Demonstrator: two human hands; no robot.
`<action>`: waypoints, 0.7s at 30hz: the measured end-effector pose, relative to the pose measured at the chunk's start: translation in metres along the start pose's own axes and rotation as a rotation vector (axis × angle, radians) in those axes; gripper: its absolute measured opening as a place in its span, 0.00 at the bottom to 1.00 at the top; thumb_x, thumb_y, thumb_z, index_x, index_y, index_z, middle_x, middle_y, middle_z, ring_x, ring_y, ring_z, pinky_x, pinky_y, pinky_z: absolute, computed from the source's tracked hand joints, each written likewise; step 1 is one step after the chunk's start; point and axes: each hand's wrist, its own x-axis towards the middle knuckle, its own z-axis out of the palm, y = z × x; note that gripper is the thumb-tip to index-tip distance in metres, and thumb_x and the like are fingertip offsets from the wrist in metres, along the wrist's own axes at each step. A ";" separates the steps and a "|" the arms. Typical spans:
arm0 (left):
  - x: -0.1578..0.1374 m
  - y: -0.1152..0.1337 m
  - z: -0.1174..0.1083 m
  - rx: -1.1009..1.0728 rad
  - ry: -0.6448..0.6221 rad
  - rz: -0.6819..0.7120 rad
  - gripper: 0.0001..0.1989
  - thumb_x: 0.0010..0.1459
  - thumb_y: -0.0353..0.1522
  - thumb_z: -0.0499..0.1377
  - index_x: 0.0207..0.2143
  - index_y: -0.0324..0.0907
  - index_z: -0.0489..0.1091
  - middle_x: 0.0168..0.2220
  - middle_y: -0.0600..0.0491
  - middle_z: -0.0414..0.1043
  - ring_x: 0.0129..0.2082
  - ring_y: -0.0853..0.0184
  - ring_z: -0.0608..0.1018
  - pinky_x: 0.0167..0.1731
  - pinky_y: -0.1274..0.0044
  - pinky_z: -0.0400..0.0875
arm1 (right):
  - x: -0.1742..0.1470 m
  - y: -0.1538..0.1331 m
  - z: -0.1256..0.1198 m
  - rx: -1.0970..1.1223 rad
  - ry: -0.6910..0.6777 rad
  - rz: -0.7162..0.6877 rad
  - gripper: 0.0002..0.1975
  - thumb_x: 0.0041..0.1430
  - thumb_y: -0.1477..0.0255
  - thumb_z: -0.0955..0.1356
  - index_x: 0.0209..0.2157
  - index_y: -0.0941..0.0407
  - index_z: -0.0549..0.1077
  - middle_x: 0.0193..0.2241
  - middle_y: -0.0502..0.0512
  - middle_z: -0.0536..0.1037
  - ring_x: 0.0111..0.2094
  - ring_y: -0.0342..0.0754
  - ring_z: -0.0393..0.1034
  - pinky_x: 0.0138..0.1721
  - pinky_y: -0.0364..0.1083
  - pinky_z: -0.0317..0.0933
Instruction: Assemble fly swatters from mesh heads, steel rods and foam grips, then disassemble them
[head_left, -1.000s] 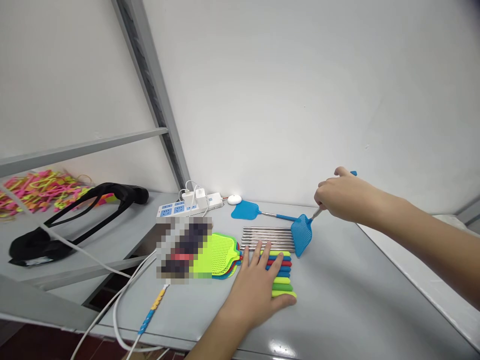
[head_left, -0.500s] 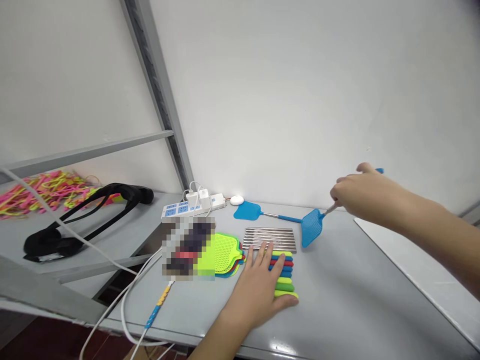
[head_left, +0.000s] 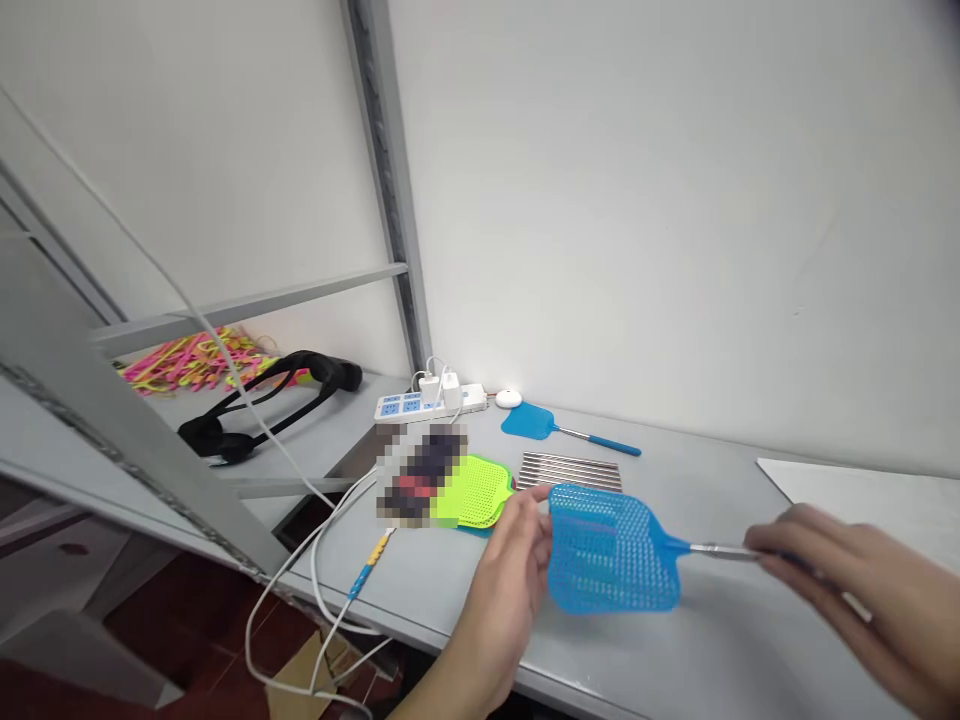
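Observation:
A blue fly swatter [head_left: 615,550] is raised over the front of the table, its mesh head pointing left. My right hand [head_left: 847,580] is closed around its metal shaft and blue handle. At the left edge of the mesh head is my left hand [head_left: 510,560], loosely open; some fingertips pass behind the mesh, and whether they touch it is unclear. Behind the hands lies a row of metal rods [head_left: 570,470]. Yellow-green swatter heads [head_left: 480,490] are stacked to the left. Another blue fly swatter [head_left: 529,421] lies farther back. The raised head and left hand block the coloured handles.
A white power strip [head_left: 472,398] with plugs and a round white object [head_left: 508,398] sit by the wall. White cables [head_left: 319,570] hang over the table's left edge. Black headgear [head_left: 322,375] rests on the left shelf near pink and yellow strips [head_left: 202,360]. A white sheet [head_left: 862,500] lies right.
My right hand has brought the blue fly swatter down and nearer, its head now in front. My left hand has lifted off the coloured handles to the head's edge. The view has shifted left.

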 end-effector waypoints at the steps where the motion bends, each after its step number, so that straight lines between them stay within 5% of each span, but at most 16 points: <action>1: -0.007 0.001 -0.001 -0.034 0.008 -0.029 0.26 0.63 0.47 0.53 0.60 0.48 0.55 0.49 0.46 0.73 0.45 0.59 0.78 0.43 0.69 0.72 | -0.007 -0.009 0.013 0.043 -0.007 -0.015 0.12 0.59 0.59 0.63 0.44 0.30 0.70 0.36 0.58 0.77 0.33 0.61 0.74 0.29 0.60 0.70; 6: -0.046 -0.005 -0.011 0.005 0.195 0.001 0.31 0.58 0.45 0.61 0.60 0.50 0.55 0.46 0.48 0.75 0.45 0.58 0.78 0.45 0.68 0.72 | -0.020 -0.056 0.053 0.196 -0.177 -0.118 0.11 0.62 0.62 0.63 0.45 0.35 0.70 0.32 0.53 0.77 0.28 0.55 0.75 0.24 0.54 0.69; 11: -0.077 -0.013 -0.022 -0.035 0.231 -0.074 0.36 0.54 0.45 0.64 0.62 0.54 0.54 0.50 0.49 0.74 0.47 0.57 0.78 0.47 0.68 0.71 | -0.022 -0.090 0.058 0.238 -0.264 -0.218 0.07 0.65 0.63 0.60 0.42 0.41 0.68 0.29 0.50 0.77 0.25 0.52 0.75 0.22 0.51 0.67; 16: -0.086 -0.024 -0.032 0.085 0.326 -0.128 0.31 0.49 0.45 0.67 0.55 0.46 0.68 0.48 0.47 0.76 0.51 0.54 0.75 0.49 0.69 0.70 | -0.024 -0.107 0.057 0.215 -0.323 -0.195 0.11 0.69 0.67 0.57 0.34 0.49 0.67 0.28 0.50 0.76 0.26 0.47 0.74 0.26 0.44 0.65; 21: -0.080 -0.018 -0.033 0.154 0.095 -0.070 0.21 0.52 0.45 0.65 0.44 0.42 0.74 0.39 0.49 0.78 0.38 0.60 0.78 0.41 0.73 0.71 | -0.022 -0.111 0.054 0.252 -0.424 -0.091 0.14 0.70 0.67 0.57 0.32 0.53 0.68 0.29 0.51 0.75 0.28 0.45 0.73 0.30 0.42 0.65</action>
